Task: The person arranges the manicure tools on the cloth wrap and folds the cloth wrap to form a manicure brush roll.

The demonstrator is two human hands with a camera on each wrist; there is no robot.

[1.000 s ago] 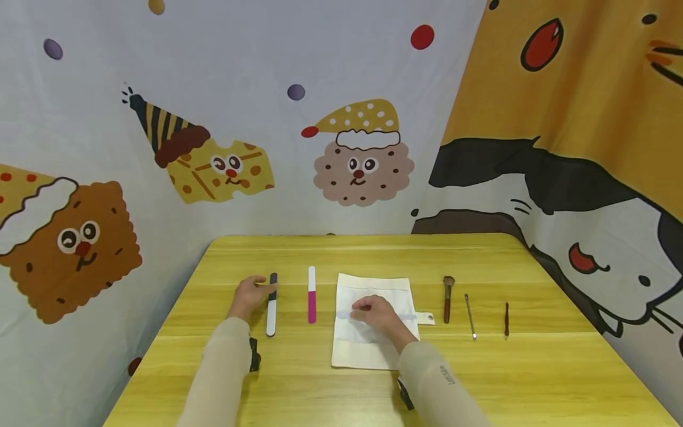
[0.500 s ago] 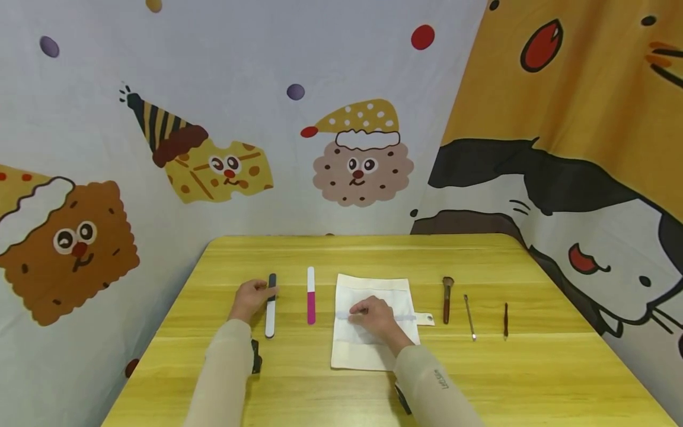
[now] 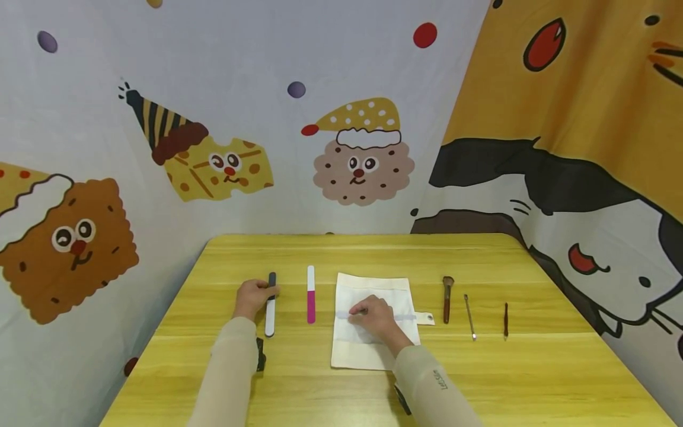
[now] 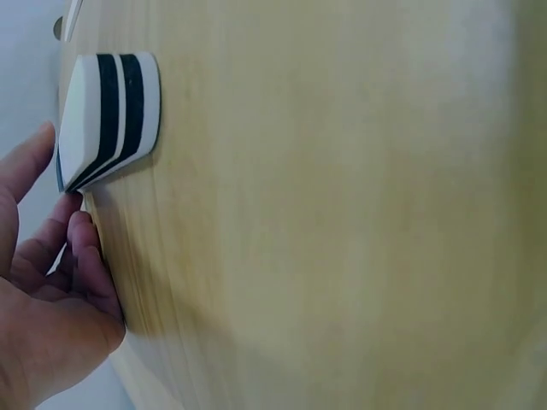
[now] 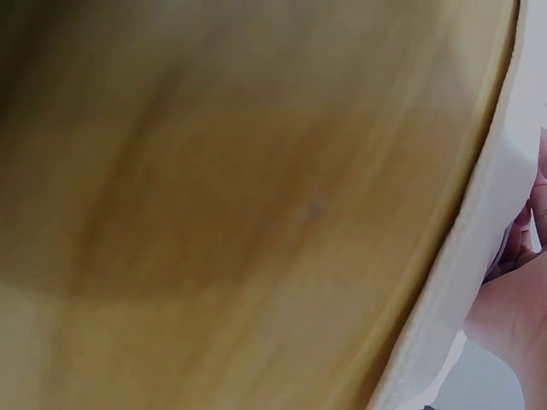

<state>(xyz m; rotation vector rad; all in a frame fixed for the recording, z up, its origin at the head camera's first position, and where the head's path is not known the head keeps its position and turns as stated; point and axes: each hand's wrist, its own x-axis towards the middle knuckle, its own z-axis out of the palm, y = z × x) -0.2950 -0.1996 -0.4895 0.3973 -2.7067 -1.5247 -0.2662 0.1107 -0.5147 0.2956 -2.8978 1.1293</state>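
Note:
At the left of the table, my left hand pinches the dark upper part of a black-and-white nail file, which lies lengthwise on the wood. The left wrist view shows my thumb and curled fingers on either side of that nail file. My right hand is over an unfolded cream pouch, its fingertips together at the pale lavender elastic band. Most of the right hand lies outside the right wrist view, beside the pouch's edge.
A white-and-pink nail file lies between the left hand and the pouch. To the right are a brown-handled brush, a thin metal tool and a short dark brown stick. A patterned cloth hangs behind the table.
Both hands keep nearly the same place at the nail file and the pouch. My left forearm has shifted slightly to the right, and the head view has moved a little.

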